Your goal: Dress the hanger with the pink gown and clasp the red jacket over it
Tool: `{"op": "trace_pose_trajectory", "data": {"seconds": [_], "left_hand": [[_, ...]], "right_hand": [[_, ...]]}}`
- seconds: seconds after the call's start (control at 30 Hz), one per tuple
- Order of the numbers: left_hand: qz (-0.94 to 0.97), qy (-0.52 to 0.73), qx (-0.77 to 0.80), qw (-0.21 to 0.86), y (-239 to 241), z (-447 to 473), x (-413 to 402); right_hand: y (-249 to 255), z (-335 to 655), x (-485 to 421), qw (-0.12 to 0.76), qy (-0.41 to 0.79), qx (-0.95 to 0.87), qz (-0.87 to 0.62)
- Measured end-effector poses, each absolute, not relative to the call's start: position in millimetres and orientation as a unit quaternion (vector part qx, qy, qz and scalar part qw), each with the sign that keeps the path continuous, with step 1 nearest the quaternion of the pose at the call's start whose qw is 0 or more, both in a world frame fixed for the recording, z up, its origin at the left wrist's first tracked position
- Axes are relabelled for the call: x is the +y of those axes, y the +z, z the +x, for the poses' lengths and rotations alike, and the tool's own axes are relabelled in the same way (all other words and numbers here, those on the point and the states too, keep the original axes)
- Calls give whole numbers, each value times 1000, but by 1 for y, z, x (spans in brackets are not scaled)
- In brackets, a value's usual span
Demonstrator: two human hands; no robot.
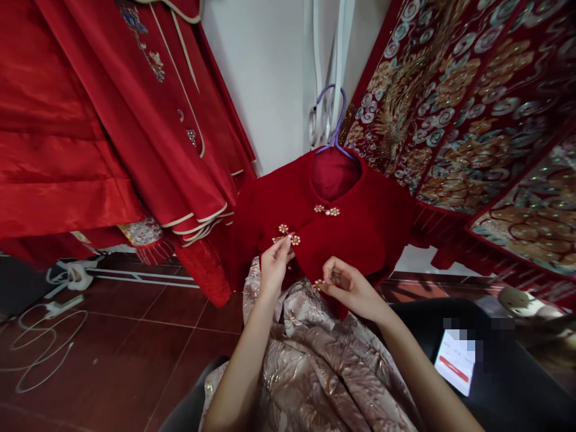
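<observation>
A red velvet jacket (355,234) hangs in front of me on a purple hanger (335,129). My left hand (274,267) pinches the slanted front edge of the jacket at a flower-shaped button fastening (295,240). Lower down, my right hand (353,288) has its fingers curled and its thumb and fingertip at another flower-shaped fastening (318,285) near the hem. The collar fastening (327,210) is joined at the neck. Shiny pale brocade fabric (315,354) spreads beneath both forearms.
Red garments with cream piping (180,132) hang at the left. Heavily embroidered red garments (450,108) hang at the right. A lit phone (456,360) lies on a black seat (504,384). A white cable (40,336) trails over the tiled floor (121,360).
</observation>
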State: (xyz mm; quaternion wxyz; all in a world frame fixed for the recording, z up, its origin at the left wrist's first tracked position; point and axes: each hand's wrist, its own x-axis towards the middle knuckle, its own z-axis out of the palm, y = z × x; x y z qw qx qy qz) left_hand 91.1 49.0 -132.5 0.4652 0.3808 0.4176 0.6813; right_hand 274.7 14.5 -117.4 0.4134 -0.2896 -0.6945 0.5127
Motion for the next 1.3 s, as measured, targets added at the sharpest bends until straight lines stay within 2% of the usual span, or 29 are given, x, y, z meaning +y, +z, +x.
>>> {"op": "trace_pose_trajectory", "data": {"seconds": [0.23, 0.67, 0.8, 0.9, 0.97, 1.0, 1.17, 1.3], "left_hand": [[309, 724, 381, 485, -126, 101, 47], [301, 738, 455, 397, -123, 101, 61], [296, 721, 450, 436, -120, 103, 58], [375, 668, 450, 459, -111, 109, 54], [492, 636, 440, 400, -100, 115, 53], [561, 616, 438, 338, -93, 117, 55], [781, 438, 442, -61, -61, 123, 74], [803, 368, 431, -182, -45, 121, 86]], "right_hand": [[-117, 278, 15, 430, 485, -700, -301], [-118, 275, 11, 419, 475, -713, -301], [-116, 280, 10, 413, 460, -725, -304], [-111, 290, 8, 362, 473, -748, -295], [-106, 300, 6, 303, 475, -773, -290], [-104, 304, 5, 276, 473, -784, -291], [-96, 319, 2, 229, 469, -797, -302], [-96, 325, 3, 220, 473, -796, -306]]}}
